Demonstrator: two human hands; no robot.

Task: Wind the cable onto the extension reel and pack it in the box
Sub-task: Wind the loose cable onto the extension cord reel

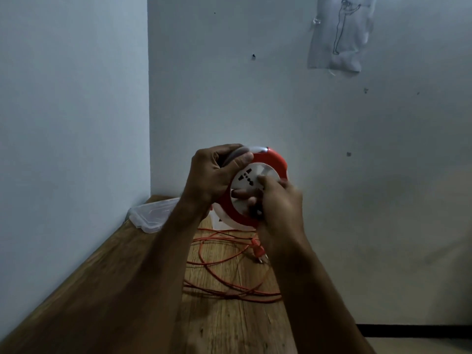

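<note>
I hold a round red and white extension reel (270, 162) up in front of me above a wooden table (229, 325). My left hand (214, 175) grips its upper left rim. My right hand (278, 203) is closed on the white centre disc with the sockets, at its lower right. The orange cable (222, 261) lies in loose loops on the table below the reel, with its plug (259, 251) beside my right forearm. A white box (224, 222) shows partly behind the reel's lower edge.
A clear plastic lidded container (150, 213) sits in the far left corner of the table against the walls. Pale walls close the table on the left and far sides. The table's right edge drops to the floor (419, 346).
</note>
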